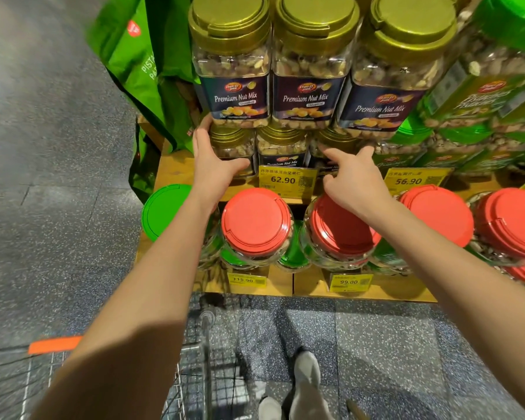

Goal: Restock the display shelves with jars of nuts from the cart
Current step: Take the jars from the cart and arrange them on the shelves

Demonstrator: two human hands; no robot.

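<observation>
— Where are the jars [282,148]?
— On the shelf [173,171], bottom row, under a stacked row. Left hand [215,165]: fingers spread against the end jar [234,147], clamping nothing. Right hand [353,177]: index out, rest curled.
— Handling?
— Probably heavy, stiff, slick plastic. Take the flat sides, not the lid [281,133].

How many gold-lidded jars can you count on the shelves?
6 jars: three in the top row, left, middle, right; three beneath, left, middle, right. More may be hidden behind.
</observation>
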